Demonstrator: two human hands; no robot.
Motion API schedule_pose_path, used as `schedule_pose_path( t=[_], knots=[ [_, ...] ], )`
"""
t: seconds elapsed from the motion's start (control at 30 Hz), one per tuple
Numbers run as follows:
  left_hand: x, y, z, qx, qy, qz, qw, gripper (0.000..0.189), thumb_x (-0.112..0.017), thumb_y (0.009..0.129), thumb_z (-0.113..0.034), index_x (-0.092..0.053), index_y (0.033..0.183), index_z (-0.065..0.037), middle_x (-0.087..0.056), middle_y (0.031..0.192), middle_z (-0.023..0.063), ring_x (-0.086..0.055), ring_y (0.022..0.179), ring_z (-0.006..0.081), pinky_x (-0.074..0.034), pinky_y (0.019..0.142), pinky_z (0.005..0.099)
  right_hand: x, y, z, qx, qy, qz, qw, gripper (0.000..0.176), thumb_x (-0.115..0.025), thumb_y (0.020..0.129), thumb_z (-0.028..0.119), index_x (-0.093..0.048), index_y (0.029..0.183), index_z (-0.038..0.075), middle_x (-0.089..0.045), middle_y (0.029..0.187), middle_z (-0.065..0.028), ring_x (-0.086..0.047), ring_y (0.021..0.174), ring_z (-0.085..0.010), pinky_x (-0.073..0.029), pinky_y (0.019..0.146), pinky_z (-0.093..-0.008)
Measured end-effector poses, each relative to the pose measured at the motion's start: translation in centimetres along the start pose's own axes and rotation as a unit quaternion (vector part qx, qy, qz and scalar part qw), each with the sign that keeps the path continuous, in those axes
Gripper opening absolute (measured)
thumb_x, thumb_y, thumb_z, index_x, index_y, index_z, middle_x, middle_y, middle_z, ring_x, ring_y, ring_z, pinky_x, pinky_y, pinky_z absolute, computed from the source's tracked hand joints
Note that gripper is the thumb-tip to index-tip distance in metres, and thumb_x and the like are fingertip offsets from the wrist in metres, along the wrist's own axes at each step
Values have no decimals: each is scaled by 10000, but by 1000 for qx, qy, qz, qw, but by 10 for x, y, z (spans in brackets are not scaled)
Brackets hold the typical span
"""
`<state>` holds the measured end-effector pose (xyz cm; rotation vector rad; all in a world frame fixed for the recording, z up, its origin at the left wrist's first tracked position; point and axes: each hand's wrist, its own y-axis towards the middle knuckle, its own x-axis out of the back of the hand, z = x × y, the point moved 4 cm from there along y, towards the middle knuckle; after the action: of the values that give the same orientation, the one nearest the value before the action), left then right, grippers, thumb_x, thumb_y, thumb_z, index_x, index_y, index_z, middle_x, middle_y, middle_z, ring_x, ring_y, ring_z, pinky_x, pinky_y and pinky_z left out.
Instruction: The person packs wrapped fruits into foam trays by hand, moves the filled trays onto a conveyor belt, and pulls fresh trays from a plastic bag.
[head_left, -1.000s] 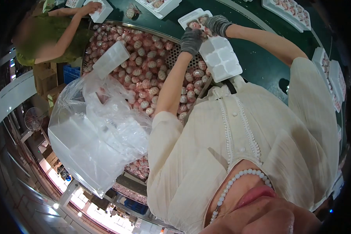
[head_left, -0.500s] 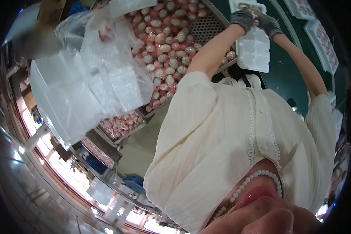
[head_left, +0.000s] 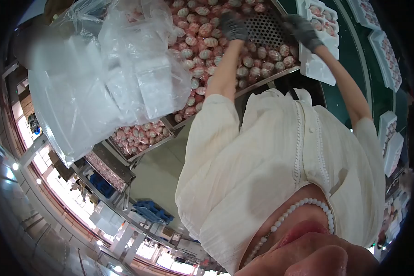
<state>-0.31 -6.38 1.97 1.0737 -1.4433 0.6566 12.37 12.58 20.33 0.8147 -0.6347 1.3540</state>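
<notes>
My left hand (head_left: 233, 26), in a grey glove, is over a heap of egg-shaped pieces in clear, red-printed wrap (head_left: 198, 42). Its fingers point down among them, and motion smears the tips. My right hand (head_left: 301, 31), gloved the same way, is at the near left edge of a white compartment tray (head_left: 319, 70), its fingers towards the perforated metal plate (head_left: 264, 30). Blur and the dark background hide what its fingers do. Several wrapped pieces sit in the upper cells of that tray; the lower cells show bare white.
Clear plastic bags with white trays (head_left: 138, 78) lie over the left part of the metal bin. A green conveyor (head_left: 354, 60) runs along the right, with filled white trays (head_left: 385, 60) beyond it. Blue crates (head_left: 152, 210) are on the floor behind.
My left hand has left the tray and moved left onto the heap of wrapped pieces. My right hand has shifted down and left along the tray. The view has shifted slightly.
</notes>
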Motion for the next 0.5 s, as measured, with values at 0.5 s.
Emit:
schedule_pose_path(
  t=[0.5],
  knots=[
    [58,-24,132,29,-41,65,997,399,-623,605,-257,-521,917,-29,-544,945,125,-498,907,289,-387,791,394,-227,77,39,17,-201,283,937,307,-467,734,72,-532,1034,91,-529,1049,-90,-520,930,-273,-441,765,-369]
  ],
)
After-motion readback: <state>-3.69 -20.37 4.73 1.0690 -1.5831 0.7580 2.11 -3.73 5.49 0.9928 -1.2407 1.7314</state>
